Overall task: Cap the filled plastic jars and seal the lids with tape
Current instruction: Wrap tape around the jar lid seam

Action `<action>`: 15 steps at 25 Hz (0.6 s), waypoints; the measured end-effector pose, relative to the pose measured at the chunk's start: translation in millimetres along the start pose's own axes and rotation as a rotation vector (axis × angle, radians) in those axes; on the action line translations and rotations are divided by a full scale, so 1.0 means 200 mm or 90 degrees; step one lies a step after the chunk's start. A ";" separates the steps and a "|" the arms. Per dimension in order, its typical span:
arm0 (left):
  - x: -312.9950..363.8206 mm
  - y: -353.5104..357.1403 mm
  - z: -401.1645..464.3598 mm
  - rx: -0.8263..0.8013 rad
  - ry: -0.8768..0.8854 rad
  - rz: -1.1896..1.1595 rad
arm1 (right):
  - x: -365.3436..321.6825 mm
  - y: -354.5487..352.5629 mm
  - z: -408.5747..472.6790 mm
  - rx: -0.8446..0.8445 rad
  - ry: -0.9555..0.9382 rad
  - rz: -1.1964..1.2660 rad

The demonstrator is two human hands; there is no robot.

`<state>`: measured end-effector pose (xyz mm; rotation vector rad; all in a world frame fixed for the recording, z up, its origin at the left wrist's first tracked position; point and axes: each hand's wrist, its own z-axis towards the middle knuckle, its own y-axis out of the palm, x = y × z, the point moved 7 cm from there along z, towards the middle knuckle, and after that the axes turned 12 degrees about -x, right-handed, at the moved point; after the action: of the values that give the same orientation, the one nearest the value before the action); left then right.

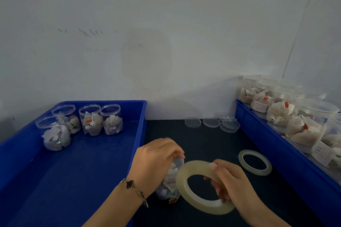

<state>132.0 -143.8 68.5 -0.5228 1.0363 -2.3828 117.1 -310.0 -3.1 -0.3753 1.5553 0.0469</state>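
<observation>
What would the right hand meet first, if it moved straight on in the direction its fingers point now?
Probably the jar held by the left hand. The right hand, gripping the tape roll, points left toward it; depth is unclear.

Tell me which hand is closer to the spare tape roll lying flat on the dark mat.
The right hand. It holds the big tape roll just left of and nearer than the spare tape roll. The left hand grips a jar farther left.

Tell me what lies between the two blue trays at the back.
In the head view, clear round plastic lids lie on the dark table between the left blue tray and right blue tray.
</observation>
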 end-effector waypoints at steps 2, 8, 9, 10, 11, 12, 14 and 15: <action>-0.09 -0.05 0.00 0.002 -0.148 -0.035 | 0.04 0.00 0.00 -0.016 0.034 -0.036; -0.13 0.30 -0.11 -0.375 -0.463 -0.362 | 0.02 -0.01 -0.03 0.022 -0.004 -0.079; -0.13 0.32 -0.11 -0.382 -0.471 -0.388 | 0.00 -0.01 -0.03 0.025 -0.019 -0.108; -0.13 0.34 -0.12 -0.386 -0.480 -0.413 | -0.01 0.00 -0.04 0.025 -0.030 -0.142; -0.13 0.35 -0.13 -0.395 -0.498 -0.445 | -0.02 0.00 -0.04 0.026 -0.038 -0.173; -0.14 0.36 -0.15 -0.410 -0.521 -0.487 | -0.02 0.01 -0.04 0.028 -0.041 -0.197; -0.14 0.38 -0.17 -0.430 -0.578 -0.576 | -0.02 0.01 -0.04 0.031 -0.039 -0.233; -0.13 0.39 -0.18 -0.427 -0.605 -0.612 | -0.01 0.01 -0.04 0.032 -0.039 -0.251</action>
<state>156.6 -154.0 -17.5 -2.5333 1.1855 -1.8225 108.2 -309.4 -0.6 -0.6288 1.3955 -0.2841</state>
